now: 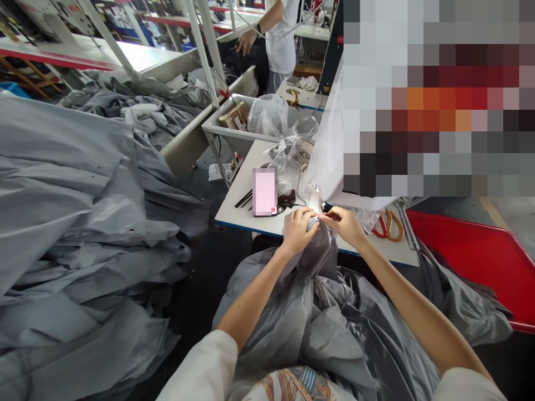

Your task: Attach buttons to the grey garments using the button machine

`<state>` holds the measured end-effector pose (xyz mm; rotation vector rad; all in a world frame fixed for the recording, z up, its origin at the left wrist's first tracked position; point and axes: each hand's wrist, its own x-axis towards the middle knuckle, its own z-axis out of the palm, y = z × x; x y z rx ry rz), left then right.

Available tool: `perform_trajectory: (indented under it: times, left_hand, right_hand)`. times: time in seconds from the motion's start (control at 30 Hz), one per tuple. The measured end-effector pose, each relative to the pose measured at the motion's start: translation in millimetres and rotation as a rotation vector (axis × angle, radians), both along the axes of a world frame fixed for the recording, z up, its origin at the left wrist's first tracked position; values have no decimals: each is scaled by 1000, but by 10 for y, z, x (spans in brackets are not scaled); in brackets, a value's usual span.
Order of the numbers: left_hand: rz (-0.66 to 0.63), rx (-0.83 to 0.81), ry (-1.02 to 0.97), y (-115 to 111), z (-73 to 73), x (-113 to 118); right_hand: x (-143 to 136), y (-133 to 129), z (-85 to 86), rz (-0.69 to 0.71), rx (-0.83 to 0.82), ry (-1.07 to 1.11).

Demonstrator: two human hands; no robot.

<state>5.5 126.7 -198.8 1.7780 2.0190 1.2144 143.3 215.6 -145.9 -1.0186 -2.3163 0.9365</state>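
Grey, slightly shiny fabric [271, 306] lies bunched over my lap and rises to the front edge of the worktable [267, 225]. My left hand [297, 229] holds the raised end from the left, thumb and fingers closed on it. From the other side, my right hand [343, 224] pinches the same end between thumb and fingertips. Both hands meet right in front of a white machine [328, 145], close to its lower working point. What lies directly between the fingertips is too small to make out.
Orange-handled scissors [393, 225] lie right of my hands, a phone [264, 192] to the left. Plastic bags [292, 161] sit behind. A large grey fabric pile [83, 211] fills the left side; a red bin [468, 256] stands right. Another person's hand [246, 42] handles dark cloth farther back.
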Motion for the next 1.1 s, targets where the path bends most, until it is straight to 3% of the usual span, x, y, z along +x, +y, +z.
perform_trajectory:
  times: [0.4,1.1]
  left_hand:
    - [-6,21,7,1,-5,-10]
    - [-12,1,-11,-10,11,-12]
  right_hand:
    - [-19,-8,-35,27,-23,32]
    - [33,-169,-92,94,410,-73]
